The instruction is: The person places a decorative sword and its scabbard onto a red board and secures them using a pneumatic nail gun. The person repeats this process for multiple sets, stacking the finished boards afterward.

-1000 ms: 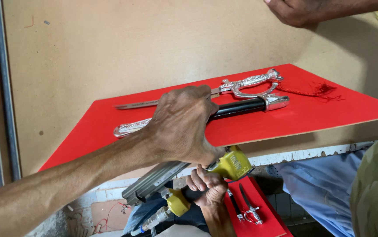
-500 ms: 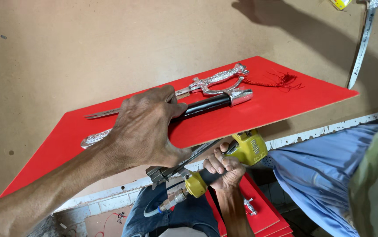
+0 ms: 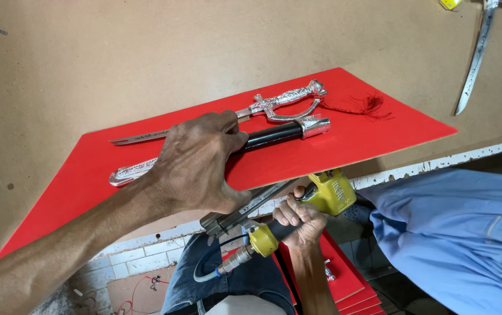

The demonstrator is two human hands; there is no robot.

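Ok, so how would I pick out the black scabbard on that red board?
Find the red board lying on the brown table. Two long pieces lie across its middle; the scabbard is the nearer one, under the left hand. It alone is glossy black with silver end caps, unlike the all-silver dagger behind it.

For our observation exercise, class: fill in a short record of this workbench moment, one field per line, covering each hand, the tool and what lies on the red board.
Left hand: pressing flat on the black scabbard on the red board
Right hand: gripping a yellow pneumatic stapler under the board's front edge
Air hose: attached to the stapler's handle end
On board: silver-hilted dagger with red tassel
Surface: brown workbench
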